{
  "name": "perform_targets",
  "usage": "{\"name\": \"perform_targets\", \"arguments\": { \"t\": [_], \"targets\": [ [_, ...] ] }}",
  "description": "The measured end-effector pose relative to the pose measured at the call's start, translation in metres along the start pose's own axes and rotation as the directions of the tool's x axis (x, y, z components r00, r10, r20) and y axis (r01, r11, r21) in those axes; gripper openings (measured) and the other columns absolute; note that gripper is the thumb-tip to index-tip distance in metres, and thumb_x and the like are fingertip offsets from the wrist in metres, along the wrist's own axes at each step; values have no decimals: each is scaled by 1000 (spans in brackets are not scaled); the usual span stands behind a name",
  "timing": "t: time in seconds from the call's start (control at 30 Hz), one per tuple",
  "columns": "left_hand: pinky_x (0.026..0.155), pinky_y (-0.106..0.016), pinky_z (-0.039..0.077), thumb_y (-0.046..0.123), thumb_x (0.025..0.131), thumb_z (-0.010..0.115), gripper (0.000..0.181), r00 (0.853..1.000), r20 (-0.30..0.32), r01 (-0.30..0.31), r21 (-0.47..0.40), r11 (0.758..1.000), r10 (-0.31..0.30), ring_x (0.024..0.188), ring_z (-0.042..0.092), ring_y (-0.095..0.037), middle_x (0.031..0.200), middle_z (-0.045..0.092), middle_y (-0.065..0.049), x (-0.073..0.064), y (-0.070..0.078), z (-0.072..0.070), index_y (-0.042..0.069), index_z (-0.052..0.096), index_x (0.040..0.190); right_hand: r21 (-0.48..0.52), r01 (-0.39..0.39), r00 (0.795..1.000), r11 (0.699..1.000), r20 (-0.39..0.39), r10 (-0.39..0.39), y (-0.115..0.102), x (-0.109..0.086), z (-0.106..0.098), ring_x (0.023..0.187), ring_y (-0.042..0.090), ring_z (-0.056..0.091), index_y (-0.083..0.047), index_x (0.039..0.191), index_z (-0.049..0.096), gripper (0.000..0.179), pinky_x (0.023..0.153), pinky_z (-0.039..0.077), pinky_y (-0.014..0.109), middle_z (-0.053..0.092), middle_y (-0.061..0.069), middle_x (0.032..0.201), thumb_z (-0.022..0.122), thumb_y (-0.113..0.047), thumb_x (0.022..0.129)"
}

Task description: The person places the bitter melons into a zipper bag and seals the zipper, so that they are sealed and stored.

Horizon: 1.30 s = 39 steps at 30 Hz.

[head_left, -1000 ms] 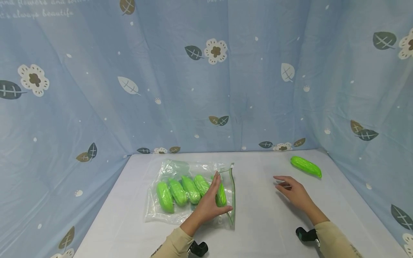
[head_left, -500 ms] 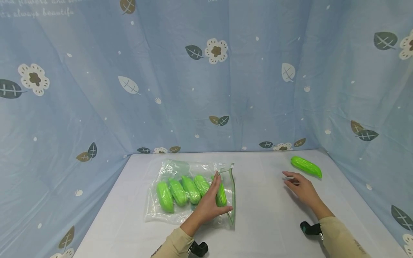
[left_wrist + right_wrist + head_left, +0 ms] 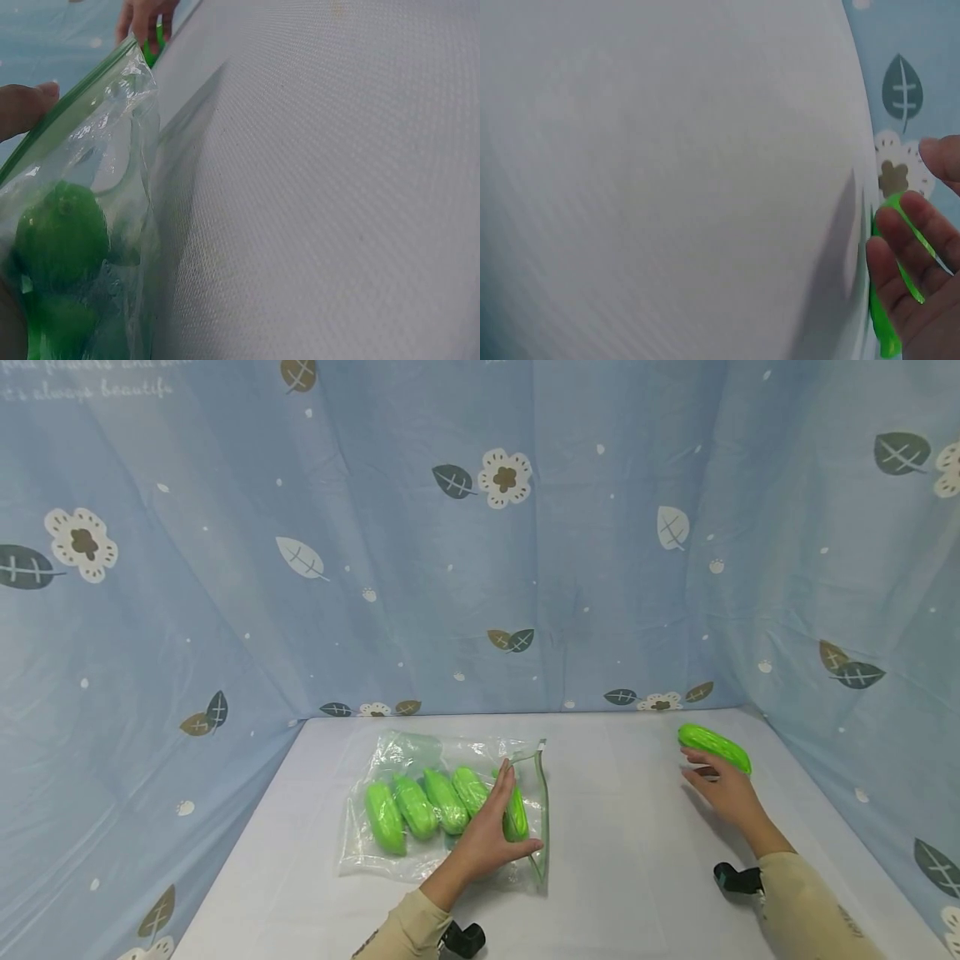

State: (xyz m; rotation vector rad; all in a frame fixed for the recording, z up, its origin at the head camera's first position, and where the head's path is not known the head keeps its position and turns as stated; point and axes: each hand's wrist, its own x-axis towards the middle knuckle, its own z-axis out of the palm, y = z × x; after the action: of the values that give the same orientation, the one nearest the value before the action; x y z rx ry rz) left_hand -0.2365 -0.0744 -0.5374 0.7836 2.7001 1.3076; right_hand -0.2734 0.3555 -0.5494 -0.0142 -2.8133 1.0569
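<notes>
A clear zip bag [image 3: 360,856] with a green zip edge lies at the left of the table and holds several bright green cucumbers [image 3: 384,818]. My left hand [image 3: 486,839] rests at its mouth, thumb and fingers spread wide; in the left wrist view the bag's green edge [image 3: 90,79] stands raised beside the thumb. Toward the back right, a single green cucumber [image 3: 716,746] lies on the table. My right hand [image 3: 731,795] is over its near side, fingers extended and thumb apart. The right wrist view has the cucumber [image 3: 885,334] behind the fingers; contact cannot be told.
A white cloth covers the table [image 3: 615,843]. Blue patterned curtains [image 3: 420,568] enclose it at the back and sides. Black wrist-worn devices [image 3: 737,878] sit under both forearms, close to the tabletop.
My right hand has moved right and away from me, from the middle right of the table up to the single cucumber. The left hand and the bag have stayed in place.
</notes>
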Motion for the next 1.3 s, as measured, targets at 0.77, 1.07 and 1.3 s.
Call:
{"name": "perform_targets", "arguments": {
  "t": [0.77,1.07,1.3],
  "targets": [
    [118,-55,30,39,82,86,117,1000,13,6,-3,1000,-6,152,21,-33,172,-5,-1,-1,1,0,8,9,164,-93,-17,961,996,-276,-10,24,12,-21,116,56,42,4,133,63,38,87,38,69,48,37,129,67,-11,98],
    [117,-56,30,39,81,86,117,1000,11,2,0,1000,-2,152,21,-34,172,-3,-4,0,2,0,7,9,164,-95,10,961,995,-275,-36,34,20,-23,128,64,35,6,132,62,37,102,28,75,42,39,142,66,-5,97],
    [117,-56,30,39,81,86,117,1000,6,-2,-1,1000,2,153,20,-33,172,-3,-4,0,1,0,6,10,164,-91,13,981,996,-191,-31,33,22,-24,130,62,37,6,135,60,38,103,31,75,42,41,142,63,-4,98]
  ]
}}
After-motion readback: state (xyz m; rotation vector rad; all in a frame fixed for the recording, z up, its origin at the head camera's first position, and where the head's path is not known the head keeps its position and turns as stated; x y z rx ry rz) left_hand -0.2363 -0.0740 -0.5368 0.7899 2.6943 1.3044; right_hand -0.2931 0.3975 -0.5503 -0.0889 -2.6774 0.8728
